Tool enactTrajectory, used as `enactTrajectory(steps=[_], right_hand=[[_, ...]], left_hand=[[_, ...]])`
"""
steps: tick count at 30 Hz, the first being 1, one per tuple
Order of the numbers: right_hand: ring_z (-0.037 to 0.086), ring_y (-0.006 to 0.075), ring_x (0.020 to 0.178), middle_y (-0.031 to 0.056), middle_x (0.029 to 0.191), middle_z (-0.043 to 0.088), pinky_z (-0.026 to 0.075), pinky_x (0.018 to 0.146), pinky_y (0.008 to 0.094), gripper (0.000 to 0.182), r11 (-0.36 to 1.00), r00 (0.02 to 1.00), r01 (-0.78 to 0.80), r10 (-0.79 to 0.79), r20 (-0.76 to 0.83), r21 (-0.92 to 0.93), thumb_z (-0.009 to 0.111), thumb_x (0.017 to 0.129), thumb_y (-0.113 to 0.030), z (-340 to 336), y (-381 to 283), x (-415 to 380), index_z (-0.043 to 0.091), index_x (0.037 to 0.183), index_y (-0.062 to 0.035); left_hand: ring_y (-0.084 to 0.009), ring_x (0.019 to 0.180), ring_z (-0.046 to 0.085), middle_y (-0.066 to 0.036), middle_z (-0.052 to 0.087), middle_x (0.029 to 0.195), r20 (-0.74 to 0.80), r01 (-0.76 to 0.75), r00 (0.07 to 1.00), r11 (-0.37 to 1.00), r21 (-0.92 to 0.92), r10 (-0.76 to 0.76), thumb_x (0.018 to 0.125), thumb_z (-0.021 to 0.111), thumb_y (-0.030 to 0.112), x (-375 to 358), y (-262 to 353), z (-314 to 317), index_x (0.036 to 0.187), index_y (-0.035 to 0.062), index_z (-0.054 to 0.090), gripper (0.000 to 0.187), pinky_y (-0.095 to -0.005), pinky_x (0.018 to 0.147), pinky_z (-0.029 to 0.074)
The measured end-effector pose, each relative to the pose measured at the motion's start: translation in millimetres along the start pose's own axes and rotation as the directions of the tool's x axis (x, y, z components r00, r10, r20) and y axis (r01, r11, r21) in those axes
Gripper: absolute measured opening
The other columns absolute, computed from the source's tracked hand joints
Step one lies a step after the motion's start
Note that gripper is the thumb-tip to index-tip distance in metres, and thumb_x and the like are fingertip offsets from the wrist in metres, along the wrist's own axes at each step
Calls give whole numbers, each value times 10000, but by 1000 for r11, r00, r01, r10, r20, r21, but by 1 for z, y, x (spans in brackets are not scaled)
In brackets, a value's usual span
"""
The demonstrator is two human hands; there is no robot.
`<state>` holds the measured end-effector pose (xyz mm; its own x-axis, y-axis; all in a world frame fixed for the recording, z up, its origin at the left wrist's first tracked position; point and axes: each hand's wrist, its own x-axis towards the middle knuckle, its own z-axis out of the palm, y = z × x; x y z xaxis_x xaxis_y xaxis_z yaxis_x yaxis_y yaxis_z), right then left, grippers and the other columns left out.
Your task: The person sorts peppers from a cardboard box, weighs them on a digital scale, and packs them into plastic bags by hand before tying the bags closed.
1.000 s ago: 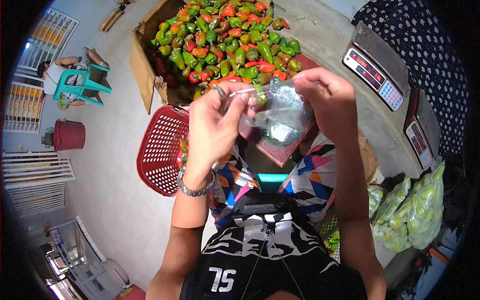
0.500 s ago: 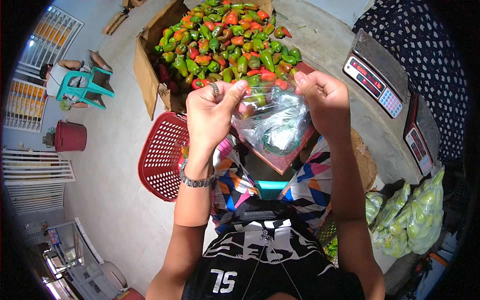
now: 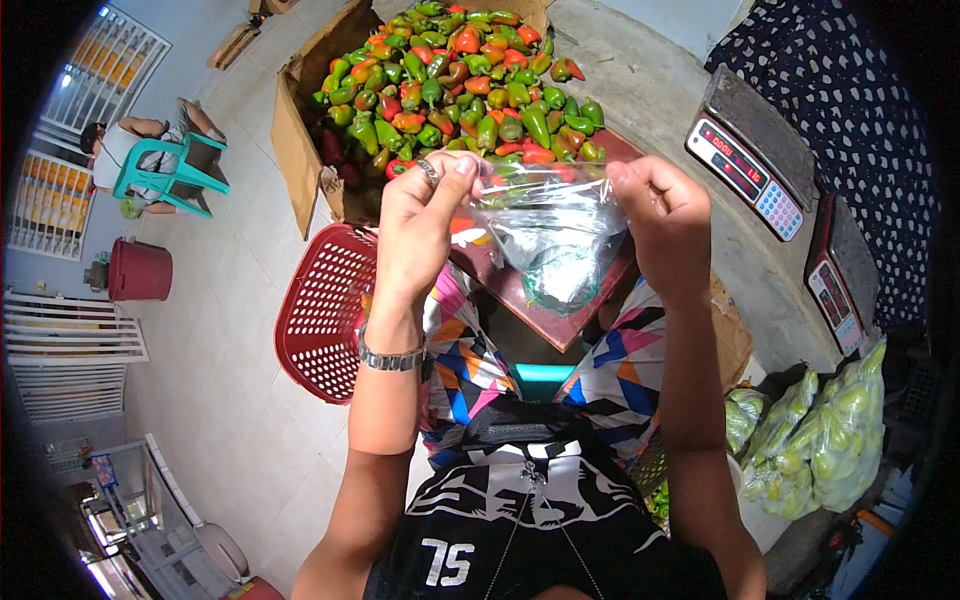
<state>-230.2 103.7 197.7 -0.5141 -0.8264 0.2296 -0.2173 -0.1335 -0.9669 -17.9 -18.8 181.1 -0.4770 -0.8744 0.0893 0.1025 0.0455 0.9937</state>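
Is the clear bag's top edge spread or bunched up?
Spread: the clear bag's top edge runs nearly straight between the left hand and right hand.

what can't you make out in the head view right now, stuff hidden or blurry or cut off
Bag, head view: whether its mouth is parted; clear film and glare hide it.
Shiny thing by the bag, head view: glare hides what it is.
Red basket, head view: part of its inside, behind the left forearm.
Pepper pile, head view: its lower layers, under the top peppers.
Scale keypad, head view: key labels, too small.
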Motion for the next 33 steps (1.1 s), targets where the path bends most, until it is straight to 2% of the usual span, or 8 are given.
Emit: enactTrajectory(steps=[3, 7, 15, 17, 21, 27, 30, 33], right_hand=[[460, 16, 637, -51, 688, 558, 367, 566, 232, 260, 988, 1000, -10, 11, -1, 152, 682, 1038, -189, 2, 0, -3, 684, 847, -13], [505, 20, 673, -38, 731, 596, 408, 597, 223, 213, 983, 988, -139, 147, 55, -118, 685, 1032, -166, -17, 11, 1, 691, 889, -8], [402, 25, 594, -75, 649, 506, 325, 530, 257, 297, 998, 998, -47, 49, -46, 31, 690, 1027, -212, -5, 18, 1, 655, 792, -35], [419, 25, 597, -68, 658, 526, 334, 532, 257, 279, 995, 996, -90, 90, -13, -50, 688, 1026, -207, -12, 20, 1, 672, 813, -27], [436, 29, 591, -57, 641, 535, 346, 537, 255, 301, 997, 997, -20, 25, -70, 76, 675, 1034, -228, 2, 19, 2, 690, 817, -20], [467, 39, 598, -43, 651, 570, 369, 554, 241, 294, 988, 994, -102, 106, 31, -115, 674, 1036, -226, -13, 22, 1, 702, 838, -11], [452, 35, 594, -51, 647, 558, 356, 546, 246, 291, 999, 999, -32, 32, -10, -7, 679, 1033, -224, -2, 21, 0, 696, 836, -10], [498, 38, 636, -33, 694, 595, 402, 586, 242, 257, 995, 995, -97, 98, 35, -11, 676, 1033, -203, -10, 23, 1, 709, 876, -1]], left_hand=[[-90, 915, 655, -55, 763, 1045, 10, -191, 982, 975, 112, 191, 1020, 719, 132, 0, -4, 13, 978, -20, 773, 167, -247, 842, 511], [-84, 852, 662, -60, 778, 1011, -43, -107, 993, 988, 114, 112, 991, 754, 117, -3, -8, 12, 990, -22, 791, 143, -244, 780, 527], [-153, 957, 715, -118, 789, 1032, -68, -100, 991, 980, 172, 113, 976, 751, 64, -4, -7, 11, 1018, -37, 795, 119, -309, 912, 564], [-158, 970, 719, -126, 791, 1059, -83, 68, 995, 979, 190, -53, 982, 739, 54, -5, -3, 6, 1039, -37, 797, 122, -311, 924, 564], [-119, 888, 692, -93, 785, 998, -81, -146, 985, 985, 89, 153, 996, 741, 92, -2, -11, 14, 990, -23, 799, 129, -284, 826, 559], [-74, 826, 646, -41, 765, 933, -35, 6, 999, 990, 142, -1, 1019, 737, 182, -4, -13, 3, 930, -8, 765, 212, -248, 732, 509], [-67, 790, 629, -21, 748, 903, -1, -27, 1000, 997, -71, 27, 1028, 726, 193, -5, -17, 6, 939, 5, 747, 210, -245, 714, 500], [-43, 731, 565, 19, 715, 853, -44, -181, 983, 983, -12, 180, 1034, 725, 210, -3, -12, 19, 934, 24, 741, 212, -236, 675, 461]])
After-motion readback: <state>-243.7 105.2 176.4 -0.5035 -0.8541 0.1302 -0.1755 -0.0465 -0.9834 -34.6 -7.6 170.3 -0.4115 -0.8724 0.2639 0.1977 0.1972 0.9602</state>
